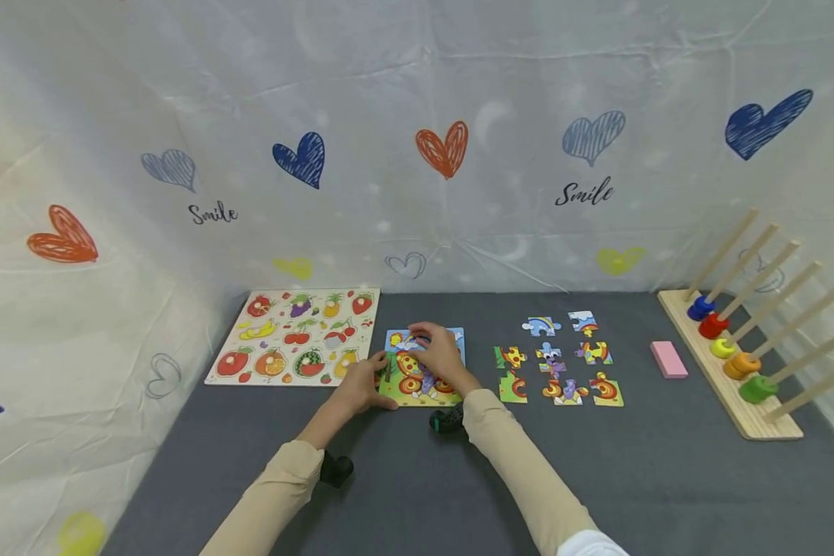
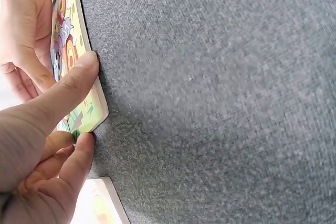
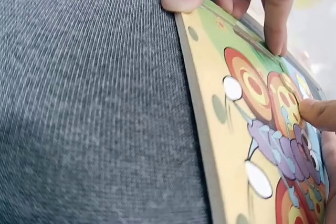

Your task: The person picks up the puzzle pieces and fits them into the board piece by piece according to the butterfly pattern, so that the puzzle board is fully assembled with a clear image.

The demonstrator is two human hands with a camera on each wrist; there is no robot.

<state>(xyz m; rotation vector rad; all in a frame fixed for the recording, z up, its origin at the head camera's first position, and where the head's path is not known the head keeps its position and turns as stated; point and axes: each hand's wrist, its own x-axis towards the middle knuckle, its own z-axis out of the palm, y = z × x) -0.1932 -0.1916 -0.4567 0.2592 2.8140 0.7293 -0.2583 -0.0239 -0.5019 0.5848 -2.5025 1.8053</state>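
A jigsaw puzzle board (image 1: 413, 398) with a butterfly picture lies flat on the dark cloth. My left hand (image 1: 359, 386) holds its near left corner, the thumb along the front edge and fingers at the left side. In the left wrist view the left thumb (image 2: 79, 77) overlaps the board's margin. My right hand (image 1: 441, 357) reaches over the board from the right. A fingertip (image 3: 311, 109) of it touches the picture beside the butterfly's head in the right wrist view. The right palm hides part of the blue upper area in the head view.
Loose jigsaw pieces (image 1: 551, 361), several with parts of a picture, lie right of the board. A fruit board (image 1: 292, 340) lies at the left. Farther right are a pink block (image 1: 669, 360) and a wooden peg stand (image 1: 744, 401) with coloured rings. A patterned curtain (image 1: 417, 232) hangs behind.
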